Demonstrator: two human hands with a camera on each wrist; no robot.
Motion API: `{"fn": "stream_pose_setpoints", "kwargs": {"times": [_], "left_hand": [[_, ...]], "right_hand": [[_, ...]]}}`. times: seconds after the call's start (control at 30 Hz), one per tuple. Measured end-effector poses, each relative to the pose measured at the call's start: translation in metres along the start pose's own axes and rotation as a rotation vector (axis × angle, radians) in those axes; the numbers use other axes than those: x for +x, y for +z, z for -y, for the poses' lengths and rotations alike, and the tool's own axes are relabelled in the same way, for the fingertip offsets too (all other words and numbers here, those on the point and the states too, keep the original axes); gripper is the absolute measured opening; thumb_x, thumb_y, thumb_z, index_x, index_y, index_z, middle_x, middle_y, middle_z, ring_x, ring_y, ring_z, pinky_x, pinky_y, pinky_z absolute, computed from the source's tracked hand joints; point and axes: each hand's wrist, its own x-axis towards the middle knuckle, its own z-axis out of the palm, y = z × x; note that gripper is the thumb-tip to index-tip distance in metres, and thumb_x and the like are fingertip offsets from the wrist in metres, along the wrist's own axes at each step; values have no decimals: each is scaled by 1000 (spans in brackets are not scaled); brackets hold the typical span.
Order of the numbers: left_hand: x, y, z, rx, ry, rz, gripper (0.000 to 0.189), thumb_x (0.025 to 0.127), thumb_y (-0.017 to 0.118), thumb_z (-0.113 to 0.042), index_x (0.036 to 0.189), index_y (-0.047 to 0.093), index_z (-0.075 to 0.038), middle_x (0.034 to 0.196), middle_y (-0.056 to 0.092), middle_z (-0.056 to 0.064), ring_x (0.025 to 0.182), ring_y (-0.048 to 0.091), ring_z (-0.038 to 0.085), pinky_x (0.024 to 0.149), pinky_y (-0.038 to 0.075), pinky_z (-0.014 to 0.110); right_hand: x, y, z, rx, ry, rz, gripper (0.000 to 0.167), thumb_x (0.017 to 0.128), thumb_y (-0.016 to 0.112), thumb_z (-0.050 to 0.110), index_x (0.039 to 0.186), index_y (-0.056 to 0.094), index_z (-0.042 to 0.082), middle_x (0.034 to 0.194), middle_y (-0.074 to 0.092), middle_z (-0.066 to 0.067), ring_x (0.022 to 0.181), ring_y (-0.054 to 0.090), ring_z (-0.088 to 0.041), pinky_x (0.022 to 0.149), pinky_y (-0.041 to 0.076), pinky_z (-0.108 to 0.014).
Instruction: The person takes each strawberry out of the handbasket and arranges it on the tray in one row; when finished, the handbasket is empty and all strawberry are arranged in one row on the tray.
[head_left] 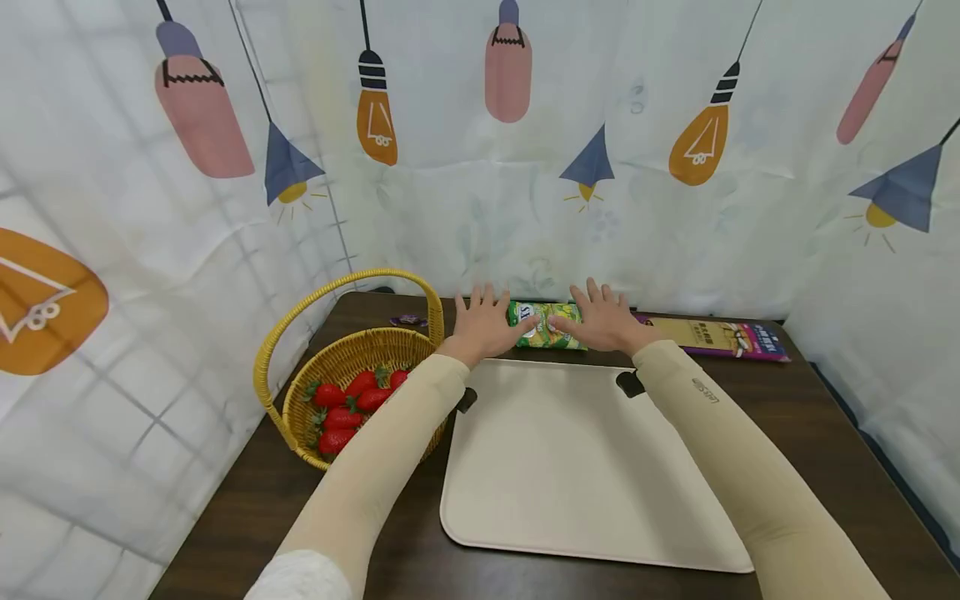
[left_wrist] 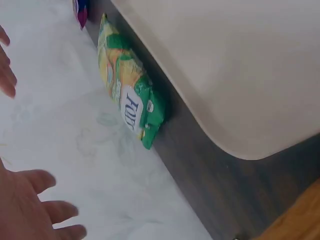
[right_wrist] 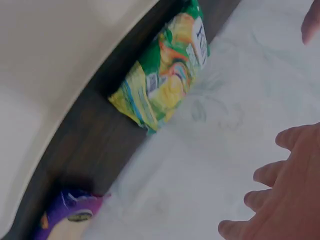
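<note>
- One white cloth backdrop (head_left: 480,208) bears printed lamps: three pink, three orange, three blue.
- One dark brown desk (head_left: 817,433) carries one pale tray (head_left: 577,467).
- One green packet (head_left: 543,335) lies between the tray's far edge and the backdrop.
- One left hand (head_left: 483,327), fingers spread, is near the packet's left end; its grip is wide, holding nothing.
- One right hand (head_left: 609,322) is near the right end, its grip likewise wide and holding nothing.
- One long purple-and-yellow packet (head_left: 720,335) lies further right.
- One yellow basket (head_left: 330,360), left of the tray, contains at least six strawberries (head_left: 342,418); a sleeve (head_left: 405,433) hides part.
- One small purple packet (head_left: 408,320) lies behind it.
</note>
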Motion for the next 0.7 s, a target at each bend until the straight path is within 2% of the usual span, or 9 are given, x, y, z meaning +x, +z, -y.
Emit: {"fn": "stream_pose_setpoints", "kwargs": {"times": [0.13,0.27,0.33,0.43,0.5,0.57,0.7], "left_hand": [[-20,6,6,-13,51,27,89,90,23,-77,156,23,-17,162,15,14,149,8,34,115,8,60],[-48,5,15,-74,89,31,81,94,35,-70,153,32,-15,159,27,13,148,17,33,115,13,56],[-64,3,21,-98,113,6,73,95,41,-64,149,41,-13,155,36,12,145,25,32,115,19,52],[-93,-2,30,-190,122,-71,58,97,51,-53,139,55,-13,144,51,9,136,42,29,110,33,48],[-113,-4,39,-280,108,-170,47,97,55,-46,130,63,-14,135,59,6,126,53,26,102,42,46],[-134,-4,49,-399,90,-316,38,96,59,-39,122,68,-14,125,66,4,114,60,25,93,48,46],[-169,5,74,-578,69,-691,23,94,63,-21,113,71,-9,106,72,4,88,67,21,76,53,37]], "right_hand": [[-10,19,0,54,-46,-9,91,95,33,68,157,8,7,160,-1,-26,145,0,-49,111,2,-67],[-20,43,2,116,-69,-26,92,93,36,70,157,11,7,161,2,-24,145,3,-48,112,4,-64],[-23,55,4,161,-78,-42,94,92,40,70,156,15,6,161,5,-24,145,4,-48,112,5,-64],[-28,71,9,234,-100,-71,93,90,49,67,156,20,8,161,9,-24,145,11,-47,112,12,-63],[-31,79,12,283,-120,-89,90,90,55,61,155,23,8,160,13,-24,144,15,-47,111,18,-63],[-34,85,14,322,-129,-107,86,91,60,55,154,25,8,159,16,-23,144,20,-44,110,23,-61],[-39,95,19,385,-138,-136,75,93,62,44,152,32,8,159,22,-18,144,23,-38,110,27,-57]]}}
